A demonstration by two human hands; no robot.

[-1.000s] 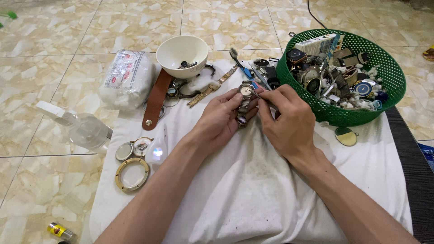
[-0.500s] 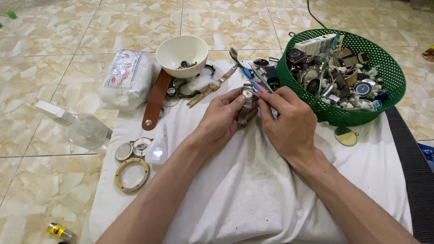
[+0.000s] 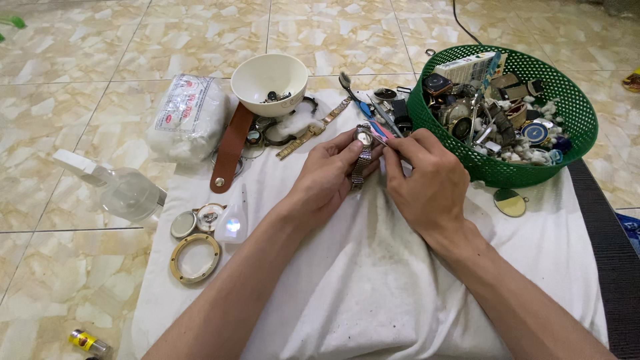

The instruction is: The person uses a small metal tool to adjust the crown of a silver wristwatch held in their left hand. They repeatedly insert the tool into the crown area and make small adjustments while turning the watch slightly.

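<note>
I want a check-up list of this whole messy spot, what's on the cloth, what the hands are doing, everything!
Surface: white cloth on tiled floor.
Job's things: wristwatch with metal band; thin tool at its case.
Clutter: white bowl, brown strap, green basket of watch parts, cotton bag, spray bottle, brass ring.
Hands: left hand holds wristwatch; right hand pinches tool.
Cables: black cord behind basket.
Surroundings: dark mat at right.

right hand (image 3: 427,179) shifted slightly on wristwatch (image 3: 363,155), left hand (image 3: 327,179) fingers re-gripped
</note>
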